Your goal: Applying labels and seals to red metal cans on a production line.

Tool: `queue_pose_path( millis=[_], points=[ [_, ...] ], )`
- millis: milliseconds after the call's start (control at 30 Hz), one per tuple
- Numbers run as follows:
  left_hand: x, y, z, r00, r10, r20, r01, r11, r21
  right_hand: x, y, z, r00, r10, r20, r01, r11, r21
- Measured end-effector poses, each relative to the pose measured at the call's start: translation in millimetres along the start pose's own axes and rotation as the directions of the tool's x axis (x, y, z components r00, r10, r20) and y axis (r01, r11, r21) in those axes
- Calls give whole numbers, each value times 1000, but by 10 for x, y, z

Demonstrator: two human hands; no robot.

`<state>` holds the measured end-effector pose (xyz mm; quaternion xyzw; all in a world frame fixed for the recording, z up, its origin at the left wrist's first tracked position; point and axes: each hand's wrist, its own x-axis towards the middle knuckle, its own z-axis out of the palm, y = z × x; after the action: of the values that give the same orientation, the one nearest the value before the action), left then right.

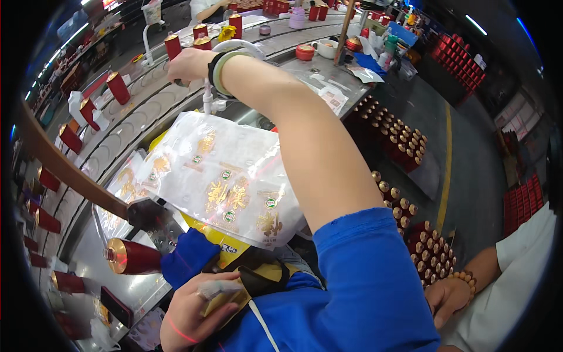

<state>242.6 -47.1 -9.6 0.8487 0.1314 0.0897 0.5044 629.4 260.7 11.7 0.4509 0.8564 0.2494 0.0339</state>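
My right hand (190, 66), a pale green bangle and a dark band at its wrist, is stretched to the far left over the conveyor. Its fingers close around the lower part of a red bottle (172, 44) with a gold cap; they are partly hidden. Close to my body is my left hand (199, 314), its fingers curled and a pale wrap around one finger. Dark and gold material (264, 280) lies against those fingers; what they grip is unclear. Just beyond are a blue cloth (190, 258) and a larger-looking red bottle (136, 257).
White printed sheets (234, 176) cover the bench before me. Red bottles line the curved conveyor (126, 129). A brown wooden bar (70, 161) crosses at left. Several gold-capped bottles (404, 211) stand in groups at right, near another person's hand (451, 296). A dark phone (116, 306) lies lower left.
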Motion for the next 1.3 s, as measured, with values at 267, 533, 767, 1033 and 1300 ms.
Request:
queue_pose_path(
  millis=[267, 533, 767, 1033, 1300],
  points=[
    [1286, -155, 788, 881, 204, 427, 33, 874, -485, 300, -152, -135, 999, -34, -16, 34, 999, 7],
    [1382, 116, 1088, 828, 444, 342, -28, 643, -765, 484, -376, -245, 996, -91, -17, 91, 996, -16],
    [1437, 143, 1389, 916, 276, 292, 163, 411, -897, 474, -346, -288, 997, -74, -17, 74, 997, -9],
    [1307, 133, 1312, 946, 64, 317, 267, 398, -878, 423, -327, -376, 997, -83, -7, 83, 995, -51],
    [1339, 82, 1391, 934, 81, 349, 285, 423, -860, 478, -310, -351, 996, -91, 17, 92, 994, -51]
  ],
)
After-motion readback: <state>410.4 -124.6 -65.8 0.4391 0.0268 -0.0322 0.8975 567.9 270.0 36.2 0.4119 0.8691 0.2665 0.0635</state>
